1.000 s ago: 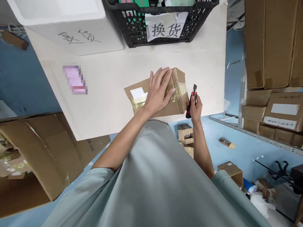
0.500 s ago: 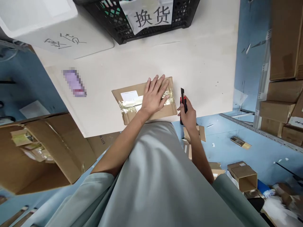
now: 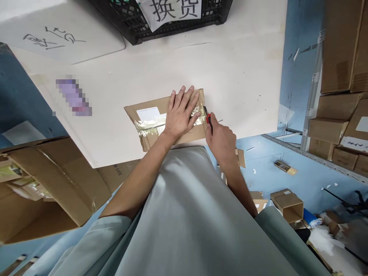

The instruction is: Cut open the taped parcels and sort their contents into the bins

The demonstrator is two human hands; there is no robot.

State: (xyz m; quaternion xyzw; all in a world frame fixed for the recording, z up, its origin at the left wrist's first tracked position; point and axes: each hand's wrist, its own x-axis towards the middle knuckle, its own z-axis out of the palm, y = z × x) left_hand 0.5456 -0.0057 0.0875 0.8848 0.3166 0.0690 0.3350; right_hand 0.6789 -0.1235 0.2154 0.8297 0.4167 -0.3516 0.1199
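A flat cardboard box [image 3: 155, 102] lies near the front edge of the white table [image 3: 244, 69], with a white label and shiny yellowish tape across it. My left hand [image 3: 179, 115] rests on its top, fingers stretched out and slightly spread. My right hand [image 3: 221, 138] is wrapped round a red and black utility knife [image 3: 209, 118]. The knife's tip is at the taped right end of the box; whether the blade is in the tape I cannot tell.
A black plastic crate [image 3: 135, 32] with a paper sign and a white container [image 3: 86, 34] stand at the back. A blurred-out purple item [image 3: 73, 96] lies left. Below left is a large open carton [image 3: 57, 180]; stacked cartons [image 3: 330, 130] stand right.
The box was tilted up at its right end and now lies flat under my left hand. My right hand has brought the knife leftward to the box's right end.
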